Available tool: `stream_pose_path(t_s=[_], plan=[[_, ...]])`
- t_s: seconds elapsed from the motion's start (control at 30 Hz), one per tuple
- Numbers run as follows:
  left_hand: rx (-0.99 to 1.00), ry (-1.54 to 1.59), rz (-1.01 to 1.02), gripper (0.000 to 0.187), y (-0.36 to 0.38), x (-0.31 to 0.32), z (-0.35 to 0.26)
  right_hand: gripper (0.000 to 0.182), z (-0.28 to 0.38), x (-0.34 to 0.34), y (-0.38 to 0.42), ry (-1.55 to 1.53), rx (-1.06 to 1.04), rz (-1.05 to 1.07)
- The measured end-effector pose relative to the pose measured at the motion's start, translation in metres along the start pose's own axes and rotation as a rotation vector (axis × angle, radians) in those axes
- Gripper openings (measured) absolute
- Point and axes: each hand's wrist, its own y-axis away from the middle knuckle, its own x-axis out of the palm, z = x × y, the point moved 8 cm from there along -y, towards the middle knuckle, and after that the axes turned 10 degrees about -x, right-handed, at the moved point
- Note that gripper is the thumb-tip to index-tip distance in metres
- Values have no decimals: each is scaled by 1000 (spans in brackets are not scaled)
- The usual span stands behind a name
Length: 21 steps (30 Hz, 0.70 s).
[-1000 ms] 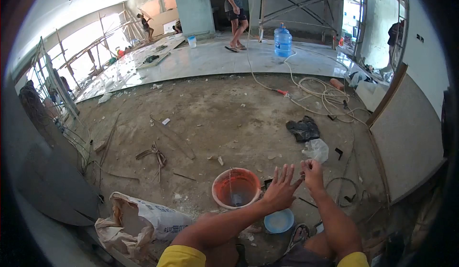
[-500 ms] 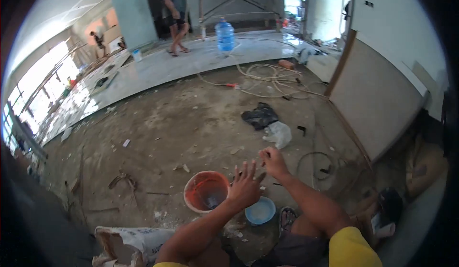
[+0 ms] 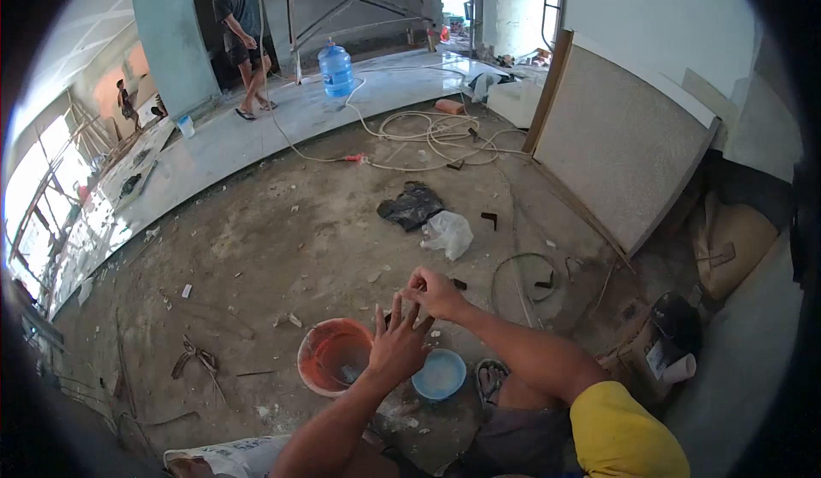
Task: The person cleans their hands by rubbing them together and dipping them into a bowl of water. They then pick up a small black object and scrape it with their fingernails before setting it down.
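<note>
My left hand [image 3: 399,343] is raised above the floor with its fingers spread and stretched upward. My right hand [image 3: 434,295] is closed in a pinch at the fingertips of the left hand, seeming to touch them; whatever it pinches, if anything, is too small to make out. Just left of my left hand stands an orange bucket [image 3: 313,360] with a greyish residue inside. Below my hands, a small light-blue bowl [image 3: 440,374] holds pale, cloudy contents.
A black plastic bag [image 3: 411,205] and a clear bag [image 3: 448,235] lie ahead on the dirt floor. Beyond are a coiled hose [image 3: 428,136], a blue water jug [image 3: 335,71] and a person [image 3: 239,33] by scaffolding. A board [image 3: 629,136] leans at right; a torn sack [image 3: 227,458] lies lower left.
My right hand has come in to the left hand's fingertips; before, they were slightly apart. The view has turned right, and the background person has a different stance.
</note>
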Motion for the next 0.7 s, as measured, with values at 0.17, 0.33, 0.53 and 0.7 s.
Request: stream_pose_path(t_s=[0.17,0.33,0.53,0.7], plan=[[-2,-51,-35,62,-2,0,-6,36,15,3,0,153,7,78],[-34,-31,-52,61,-6,5,-2,36,18,-1,-1,222,25,24],[-48,-34,-69,61,-7,4,1,28,13,-1,1,173,77,30],[-51,-74,-55,63,-8,9,1,27,6,-1,1,173,73,14]])
